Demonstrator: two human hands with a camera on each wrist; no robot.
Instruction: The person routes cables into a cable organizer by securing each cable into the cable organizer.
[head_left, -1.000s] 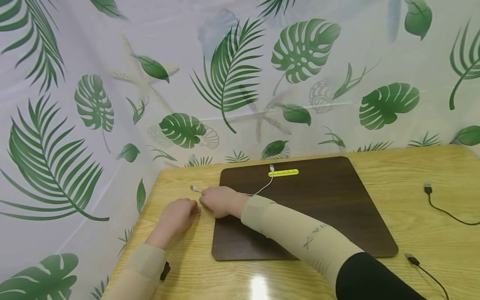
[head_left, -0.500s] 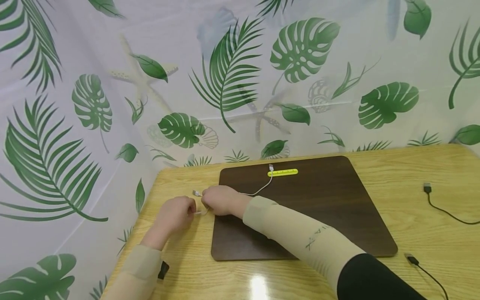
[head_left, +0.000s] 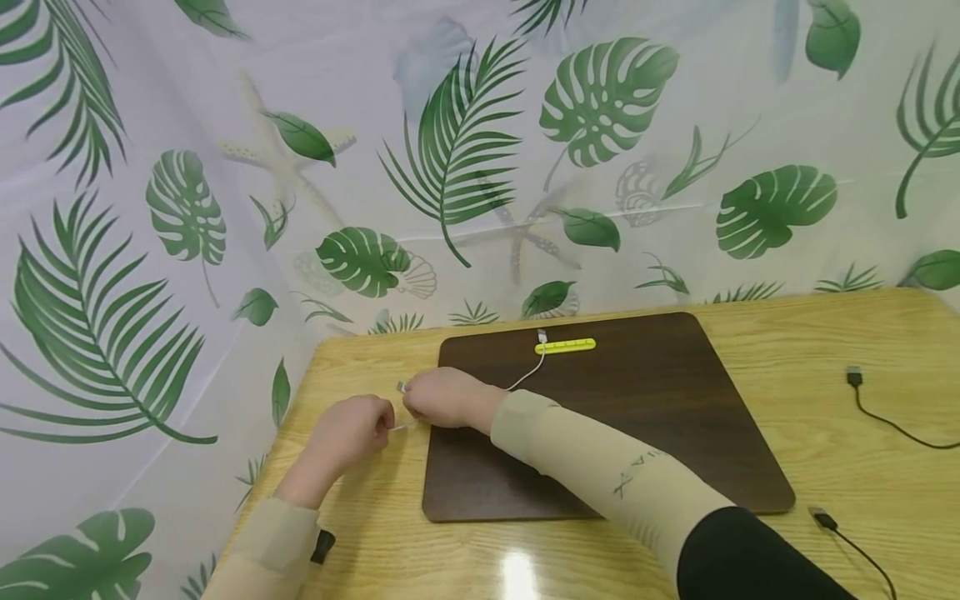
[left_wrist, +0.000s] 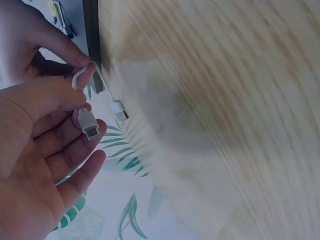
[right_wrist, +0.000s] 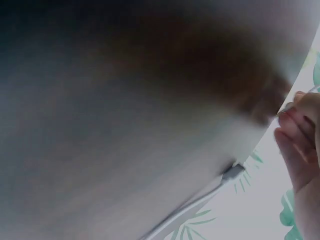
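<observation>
My left hand [head_left: 352, 429] pinches a white charging cable [left_wrist: 76, 82] between thumb and fingers. In the left wrist view its white connector [left_wrist: 90, 125] lies against the curled fingers, metal end outward. Close by, my right hand [head_left: 446, 396] grips the same cable at the dark board's left edge. A white USB plug [left_wrist: 119, 110] sticks out beyond the right fingertips; in the head view only that plug's end shows. A white cable [head_left: 534, 371] runs over the board from the right hand to a USB plug [head_left: 543, 336] at the yellow cable clip strip [head_left: 566, 346].
A dark brown board [head_left: 600, 433] lies on the wooden table [head_left: 420, 558]. To its right are two black USB cables, one farther back [head_left: 885, 417] and one nearer [head_left: 855, 546]. A leaf-patterned curtain [head_left: 480, 167] hangs behind and to the left.
The loose white USB plug has drawn right, closer to the right fingers. A short stretch of white cable now shows between my hands. The board and black cables stay put.
</observation>
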